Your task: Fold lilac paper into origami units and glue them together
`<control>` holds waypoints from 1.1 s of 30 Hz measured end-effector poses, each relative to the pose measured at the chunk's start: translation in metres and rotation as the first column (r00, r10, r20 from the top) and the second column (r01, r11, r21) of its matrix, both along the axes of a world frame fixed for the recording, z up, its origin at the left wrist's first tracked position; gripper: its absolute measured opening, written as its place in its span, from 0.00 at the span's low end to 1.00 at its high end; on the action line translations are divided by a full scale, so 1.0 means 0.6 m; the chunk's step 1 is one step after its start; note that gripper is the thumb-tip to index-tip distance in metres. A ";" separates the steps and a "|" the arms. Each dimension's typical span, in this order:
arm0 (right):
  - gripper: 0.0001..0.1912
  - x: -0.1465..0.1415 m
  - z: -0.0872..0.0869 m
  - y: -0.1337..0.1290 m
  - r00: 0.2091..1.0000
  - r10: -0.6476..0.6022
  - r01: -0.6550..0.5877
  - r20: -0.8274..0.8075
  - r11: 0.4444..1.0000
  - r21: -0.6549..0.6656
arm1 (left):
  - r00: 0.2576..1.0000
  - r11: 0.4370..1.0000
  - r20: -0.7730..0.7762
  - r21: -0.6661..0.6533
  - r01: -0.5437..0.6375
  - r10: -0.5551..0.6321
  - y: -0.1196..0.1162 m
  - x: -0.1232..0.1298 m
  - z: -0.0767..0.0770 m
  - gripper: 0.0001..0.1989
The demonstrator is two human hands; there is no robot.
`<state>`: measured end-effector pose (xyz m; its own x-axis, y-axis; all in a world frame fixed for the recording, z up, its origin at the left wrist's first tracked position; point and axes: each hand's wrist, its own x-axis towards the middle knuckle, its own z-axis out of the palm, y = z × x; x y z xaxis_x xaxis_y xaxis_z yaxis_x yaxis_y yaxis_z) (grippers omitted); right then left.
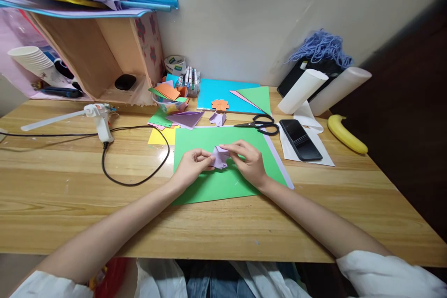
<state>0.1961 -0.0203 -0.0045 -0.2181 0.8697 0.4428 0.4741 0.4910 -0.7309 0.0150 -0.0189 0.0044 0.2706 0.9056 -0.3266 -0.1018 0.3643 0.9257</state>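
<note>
Between my two hands is a small piece of folded purple paper [220, 158], held just above a green sheet [209, 186]. My left hand [193, 165] pinches its left side with thumb and fingers. At its upper right edge, the thumb and fingers of my right hand [248, 162] close on the paper. Beyond the sheet lie another folded purple paper piece [218, 118] and an orange paper flower [220, 104]. Black-handled scissors [260, 124] rest at the sheet's far right edge.
A glue gun [101, 121] with its looping cord stands left. Behind are a tub of paper scraps [169, 100], markers [191, 80] and a wooden box [91, 51]. To the right lie a phone [300, 139], a banana [346, 134] and paper rolls [303, 91].
</note>
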 end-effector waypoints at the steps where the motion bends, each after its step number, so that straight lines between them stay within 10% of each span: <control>1: 0.15 0.002 0.000 -0.001 0.998 0.005 -0.008 0.067 0.999 0.050 | 1.000 1.000 0.004 -0.005 0.002 -0.002 0.000 0.000 0.000 0.15; 12: 0.18 0.004 -0.007 -0.006 0.861 -0.076 -0.054 0.503 0.970 0.237 | 1.000 0.999 -0.013 -0.027 0.019 -0.019 -0.004 0.001 0.010 0.11; 22: 0.12 0.002 -0.006 0.013 0.998 0.010 -0.018 -0.060 0.991 -0.134 | 0.999 0.999 0.016 -0.040 -0.035 0.036 0.001 -0.001 0.014 0.13; 33: 0.18 0.007 -0.010 -0.001 0.810 -0.227 -0.100 0.541 0.856 0.508 | 1.000 0.999 -0.013 -0.042 -0.029 0.028 -0.001 0.000 0.014 0.13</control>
<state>0.2006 -0.0208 -0.0104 -0.5194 0.5878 0.6203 0.7576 0.6525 0.0160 0.0148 -0.0194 0.0126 0.2407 0.8982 -0.3678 -0.1017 0.4002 0.9108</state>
